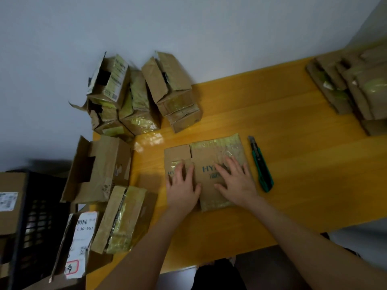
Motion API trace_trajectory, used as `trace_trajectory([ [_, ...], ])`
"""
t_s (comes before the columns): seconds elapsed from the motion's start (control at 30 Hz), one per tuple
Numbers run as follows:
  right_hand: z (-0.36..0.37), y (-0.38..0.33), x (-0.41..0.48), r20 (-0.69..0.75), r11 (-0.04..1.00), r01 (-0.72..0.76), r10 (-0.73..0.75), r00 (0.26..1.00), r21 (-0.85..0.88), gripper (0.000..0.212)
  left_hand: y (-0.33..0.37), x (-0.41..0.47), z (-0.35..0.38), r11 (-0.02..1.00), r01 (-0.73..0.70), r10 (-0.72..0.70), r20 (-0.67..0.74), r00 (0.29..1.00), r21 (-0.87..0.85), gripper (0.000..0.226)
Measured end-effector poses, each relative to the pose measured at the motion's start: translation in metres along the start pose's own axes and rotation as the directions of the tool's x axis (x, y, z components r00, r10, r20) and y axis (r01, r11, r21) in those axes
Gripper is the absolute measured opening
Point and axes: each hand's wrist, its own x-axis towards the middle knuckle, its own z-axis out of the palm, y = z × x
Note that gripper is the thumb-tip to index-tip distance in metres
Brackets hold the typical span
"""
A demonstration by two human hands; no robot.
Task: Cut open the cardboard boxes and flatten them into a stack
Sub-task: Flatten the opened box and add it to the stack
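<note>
On the yellow table (303, 174), a flattened cardboard box (211, 153)

The left hand (184, 185) and the right hand (236, 181) pressed on the box, fingers straight and spread apart. A green utility knife (261, 164) lay just beside it, on the right. Taped boxes (144, 105) stood piled at the far left.

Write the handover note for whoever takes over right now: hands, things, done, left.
Left hand and right hand: both open, pressing the box flat on the table.
Knife: lies on the table just right of that box, no hand on it.
Done: this box is cut open and flattened; what looks like a stack of flattened boxes sits far right.
Left: add this box to the stack, then cut the pile of boxes far left and the boxes at the near left edge.
</note>
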Motion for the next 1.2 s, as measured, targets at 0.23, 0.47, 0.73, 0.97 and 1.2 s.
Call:
trace_trajectory([
  [0.23, -0.028, -0.001, -0.022, -0.021, 0.887, -0.312, 0.339, 0.941, 0.342, 0.084, 0.002, -0.002, -0.03, 0.657, 0.454, -0.475, 0.137, 0.869, -0.603, 0.077],
  [0.47, -0.055, -0.017, -0.022, 0.106, 0.453, -0.381, 0.523, 0.846, 0.806, 0.096, 0.007, 0.004, -0.055, 0.672, 0.423, -0.373, 0.216, 0.902, -0.608, 0.059],
  [0.73, -0.099, -0.002, -0.034, 0.068, 0.35, -0.287, 0.523, 0.85, 0.891, 0.02, 0.019, 0.006, -0.09, 0.652, 0.399, -0.383, 0.174, 0.907, -0.645, 0.044],
  [0.97, -0.169, 0.04, -0.067, -0.024, 0.19, -0.121, 0.623, 0.782, 0.974, 0.035, 0.059, 0.03, -0.137, 0.538, 0.276, -0.301, 0.125, 0.945, -0.796, 0.05],
  [1.2, -0.205, 0.091, -0.082, -0.237, 0.526, -0.252, 0.693, 0.681, 0.812, 0.066, 0.132, 0.043, -0.163, 0.495, 0.159, -0.22, 0.054, 0.974, -0.854, 0.039],
])
